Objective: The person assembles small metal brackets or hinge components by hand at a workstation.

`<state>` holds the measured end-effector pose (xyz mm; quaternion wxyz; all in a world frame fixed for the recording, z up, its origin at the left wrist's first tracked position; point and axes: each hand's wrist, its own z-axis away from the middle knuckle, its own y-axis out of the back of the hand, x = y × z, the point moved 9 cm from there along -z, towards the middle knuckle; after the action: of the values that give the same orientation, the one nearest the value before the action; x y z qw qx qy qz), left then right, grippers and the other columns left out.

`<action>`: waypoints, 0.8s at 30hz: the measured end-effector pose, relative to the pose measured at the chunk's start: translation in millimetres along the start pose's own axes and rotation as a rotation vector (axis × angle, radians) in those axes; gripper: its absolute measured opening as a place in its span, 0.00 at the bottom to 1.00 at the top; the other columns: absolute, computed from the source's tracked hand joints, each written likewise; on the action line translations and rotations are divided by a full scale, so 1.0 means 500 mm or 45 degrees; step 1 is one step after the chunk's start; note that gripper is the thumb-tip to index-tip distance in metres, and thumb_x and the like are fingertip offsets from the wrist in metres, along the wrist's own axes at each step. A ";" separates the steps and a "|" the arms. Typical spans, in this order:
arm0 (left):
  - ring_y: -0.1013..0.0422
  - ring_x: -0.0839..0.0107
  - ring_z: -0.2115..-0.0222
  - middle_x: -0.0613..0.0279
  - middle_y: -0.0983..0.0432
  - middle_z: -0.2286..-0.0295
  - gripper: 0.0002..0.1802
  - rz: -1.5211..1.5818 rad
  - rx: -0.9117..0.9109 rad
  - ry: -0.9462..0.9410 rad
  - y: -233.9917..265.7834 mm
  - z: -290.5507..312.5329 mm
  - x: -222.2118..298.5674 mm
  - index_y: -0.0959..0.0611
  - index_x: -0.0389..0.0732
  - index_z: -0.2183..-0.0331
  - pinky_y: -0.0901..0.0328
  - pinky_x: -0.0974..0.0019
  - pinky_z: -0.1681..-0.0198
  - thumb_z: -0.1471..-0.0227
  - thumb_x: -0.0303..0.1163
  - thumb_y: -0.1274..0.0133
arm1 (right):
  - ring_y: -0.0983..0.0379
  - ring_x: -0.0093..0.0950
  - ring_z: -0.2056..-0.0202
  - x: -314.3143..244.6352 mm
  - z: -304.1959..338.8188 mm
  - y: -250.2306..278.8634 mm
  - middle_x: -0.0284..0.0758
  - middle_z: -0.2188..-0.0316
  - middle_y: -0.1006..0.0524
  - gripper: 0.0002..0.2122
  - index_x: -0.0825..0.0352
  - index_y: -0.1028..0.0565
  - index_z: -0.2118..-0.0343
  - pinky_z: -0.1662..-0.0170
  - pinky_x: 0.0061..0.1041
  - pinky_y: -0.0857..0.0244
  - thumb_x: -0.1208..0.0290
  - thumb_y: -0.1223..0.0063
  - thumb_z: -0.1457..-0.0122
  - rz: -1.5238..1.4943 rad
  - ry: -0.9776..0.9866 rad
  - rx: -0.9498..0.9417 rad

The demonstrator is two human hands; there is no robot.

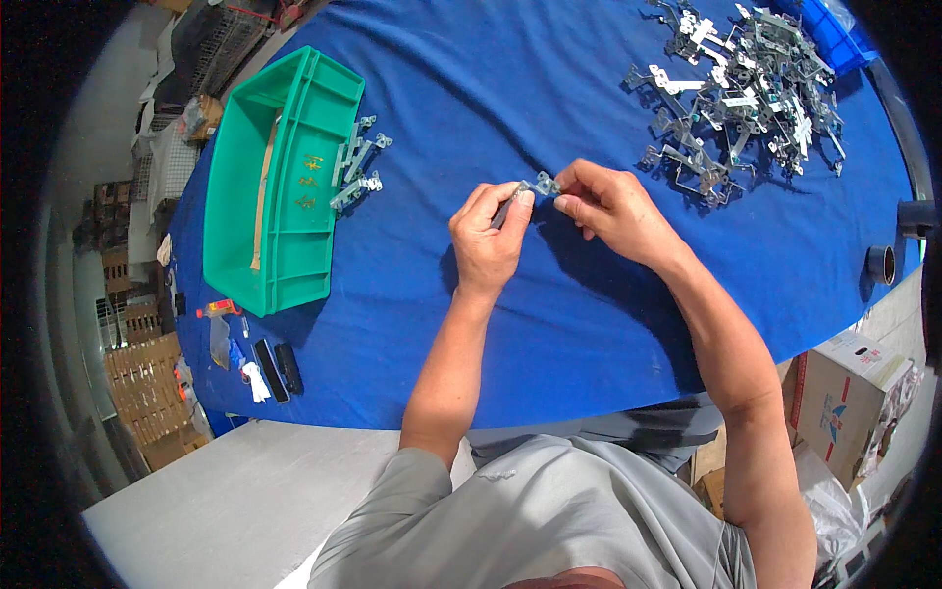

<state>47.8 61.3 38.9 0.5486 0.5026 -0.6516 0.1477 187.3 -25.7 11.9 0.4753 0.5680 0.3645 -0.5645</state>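
Over the middle of the blue cloth, my left hand (pixel 491 236) is closed on one end of a small metal bracket (pixel 541 184). The thumb and fingers of my right hand (pixel 613 211) pinch the bracket's other end, so both hands hold it between them. Fingers hide most of its length. At the far right lies a big tangled heap of similar metal brackets (pixel 751 103). A few more loose brackets (pixel 355 167) rest on the cloth at the left, beside a green plastic crate (pixel 329 211).
The blue cloth (pixel 422 344) covers the table. Near its left edge lie a bottle with a red cap (pixel 218 308) and dark flat objects (pixel 278 370). A blue bin (pixel 834 37) stands far right. A dark ring-shaped roll (pixel 880 264) sits at the right edge, above a cardboard box (pixel 849 398).
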 end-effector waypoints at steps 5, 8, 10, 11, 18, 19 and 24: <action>0.31 0.80 0.74 0.64 0.23 0.74 0.05 -0.051 -0.060 -0.027 -0.005 0.002 0.016 0.16 0.33 0.66 0.37 0.73 0.71 0.47 0.24 0.40 | 0.30 0.19 0.79 -0.006 -0.005 -0.001 0.32 0.78 0.24 0.07 0.71 0.25 0.63 0.75 0.22 0.34 0.72 0.45 0.37 0.011 0.057 0.024; 0.30 0.79 0.73 0.63 0.23 0.74 0.05 -0.041 -0.109 0.014 -0.014 0.001 0.011 0.15 0.32 0.66 0.35 0.73 0.70 0.47 0.24 0.40 | 0.31 0.19 0.78 -0.031 -0.007 0.020 0.32 0.78 0.24 0.08 0.71 0.25 0.62 0.74 0.23 0.34 0.71 0.46 0.37 0.189 0.367 0.184; 0.29 0.79 0.73 0.63 0.22 0.73 0.05 -0.083 -0.115 -0.015 -0.017 0.000 0.014 0.16 0.32 0.66 0.35 0.73 0.69 0.47 0.23 0.40 | 0.31 0.19 0.78 -0.070 0.014 0.037 0.31 0.78 0.24 0.08 0.71 0.25 0.63 0.73 0.23 0.34 0.70 0.46 0.37 0.347 0.650 0.342; 0.29 0.79 0.73 0.63 0.22 0.73 0.05 -0.087 -0.112 -0.015 -0.014 0.000 0.010 0.16 0.32 0.66 0.35 0.73 0.69 0.47 0.23 0.40 | 0.30 0.19 0.77 -0.052 0.005 0.046 0.31 0.78 0.24 0.08 0.71 0.25 0.63 0.72 0.24 0.34 0.70 0.47 0.36 0.181 0.430 0.314; 0.32 0.83 0.72 0.68 0.23 0.72 0.05 0.064 0.035 0.070 0.006 0.004 -0.013 0.16 0.32 0.66 0.37 0.75 0.69 0.45 0.23 0.41 | 0.28 0.20 0.77 0.004 -0.004 0.005 0.33 0.76 0.21 0.09 0.72 0.23 0.63 0.72 0.24 0.32 0.70 0.48 0.36 0.038 -0.032 -0.026; 0.32 0.83 0.72 0.69 0.24 0.72 0.05 0.061 0.024 0.096 0.006 0.005 -0.018 0.16 0.32 0.65 0.37 0.76 0.70 0.44 0.23 0.41 | 0.28 0.20 0.78 0.000 -0.003 0.003 0.33 0.76 0.21 0.08 0.71 0.23 0.63 0.72 0.24 0.32 0.70 0.48 0.36 0.063 -0.027 -0.033; 0.33 0.84 0.73 0.69 0.25 0.73 0.05 0.081 0.019 0.095 0.004 0.004 -0.017 0.16 0.33 0.66 0.38 0.76 0.70 0.44 0.24 0.41 | 0.28 0.19 0.77 -0.007 -0.001 -0.003 0.33 0.76 0.21 0.08 0.71 0.23 0.63 0.73 0.24 0.32 0.70 0.47 0.36 0.065 0.005 -0.039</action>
<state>44.1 64.9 31.5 0.5637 0.4798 -0.6453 0.1885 185.8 -24.1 15.4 0.4975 0.5709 0.3592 -0.5455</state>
